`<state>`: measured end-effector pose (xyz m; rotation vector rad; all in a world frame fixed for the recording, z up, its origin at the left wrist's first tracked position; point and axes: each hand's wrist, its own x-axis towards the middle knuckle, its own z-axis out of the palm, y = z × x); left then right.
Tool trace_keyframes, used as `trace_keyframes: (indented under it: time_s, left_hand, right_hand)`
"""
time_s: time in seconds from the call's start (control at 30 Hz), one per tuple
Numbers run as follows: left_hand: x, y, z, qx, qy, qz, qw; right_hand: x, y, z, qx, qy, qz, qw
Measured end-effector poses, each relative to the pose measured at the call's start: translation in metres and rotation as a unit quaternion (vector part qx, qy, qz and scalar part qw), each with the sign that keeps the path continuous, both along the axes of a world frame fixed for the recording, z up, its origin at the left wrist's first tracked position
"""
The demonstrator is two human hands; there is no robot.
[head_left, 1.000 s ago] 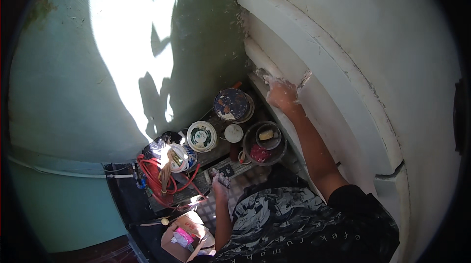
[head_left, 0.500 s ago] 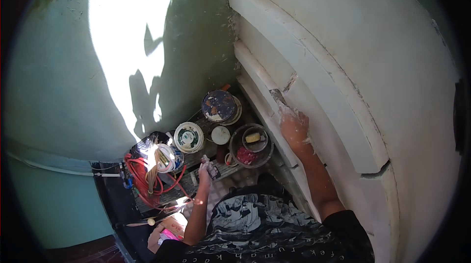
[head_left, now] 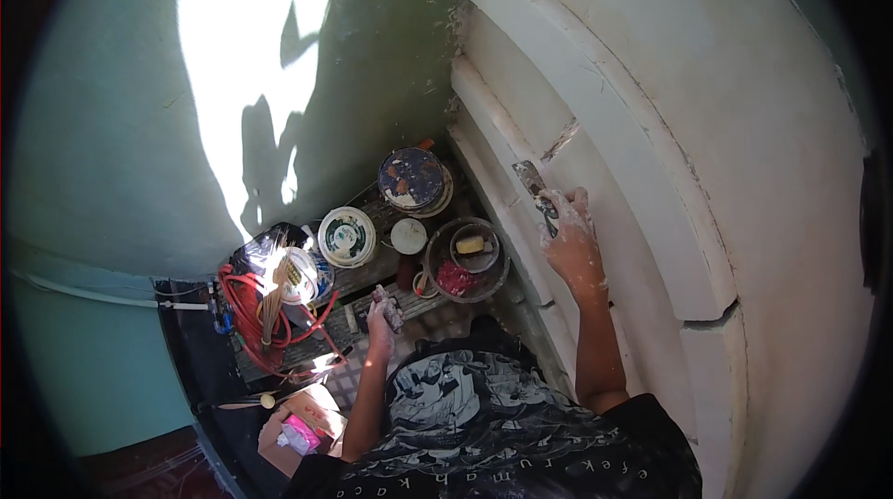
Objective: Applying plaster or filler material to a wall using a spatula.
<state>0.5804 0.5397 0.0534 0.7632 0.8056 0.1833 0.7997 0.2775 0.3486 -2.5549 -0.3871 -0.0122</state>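
My right hand (head_left: 574, 252), smeared with white plaster, is closed round the dark handle of a putty knife (head_left: 528, 175). Its flat metal blade points away from me, at the lower moulding (head_left: 491, 108) on the pale wall; whether it touches is hard to tell. Beside the blade, a rough brownish patch (head_left: 561, 139) shows in the recess between the mouldings. Lower and to the left, my left hand (head_left: 379, 330) grips a dark flat piece (head_left: 394, 316) with lumps of whitish plaster on it, its exact kind unclear.
A plank bench (head_left: 358, 299) carries a paint-spattered bucket (head_left: 411, 178), a white lidded tub (head_left: 347, 237) and a basin (head_left: 431, 266) with a yellow sponge (head_left: 471, 245). Red hose (head_left: 244, 304) coils at left. A cardboard box (head_left: 275, 439) lies lower left. The green wall (head_left: 391, 62) meets the mouldings.
The view has shifted a little. My right hand has drawn the putty knife slightly back toward me, and more of its blade and handle shows. My left hand still holds the plaster-smeared piece.
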Motion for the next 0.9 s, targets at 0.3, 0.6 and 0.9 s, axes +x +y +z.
trace_keyframes:
  time_s: [0.3, 0.6, 0.9]
  left_hand:
    - [0.006, 0.002, 0.057, 0.004, 0.045, 0.056, 0.997]
    - [0.0, 0.005, 0.044, -0.011, 0.037, 0.052, 0.998]
    - [-0.029, 0.0, 0.025, -0.011, 0.052, 0.042, 0.998]
  right_hand:
    - [-0.004, 0.011, -0.002, 0.072, -0.162, -0.123, 0.976]
    - [0.033, 0.042, -0.019, 0.21, -0.37, 0.165, 0.89]
    - [0.064, 0.107, -0.024, 0.237, -0.345, 0.333, 0.845]
